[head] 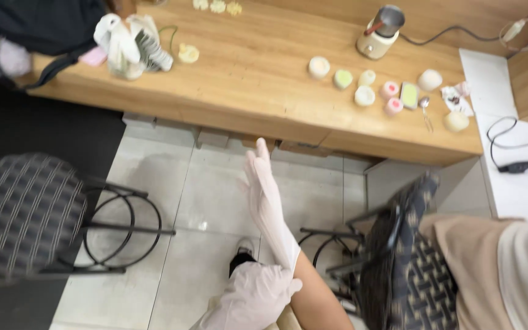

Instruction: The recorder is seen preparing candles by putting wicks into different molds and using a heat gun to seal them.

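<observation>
The right hand (265,195) stretches flat and open in a white glove (273,226), while the left hand (253,297) grips the glove's cuff below the wooden counter (258,79).

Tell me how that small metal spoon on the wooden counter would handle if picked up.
The spoon looks thin and metallic, so probably stiff and light. Its shiny surface may be slippery under the gloved right hand. Lying flat on the wooden counter, it seems unlikely to roll, though hard to pinch up.

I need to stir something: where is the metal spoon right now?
In the head view the metal spoon lies on the wooden counter at the right, between the green rectangular block and the crumpled wrapper.
</observation>
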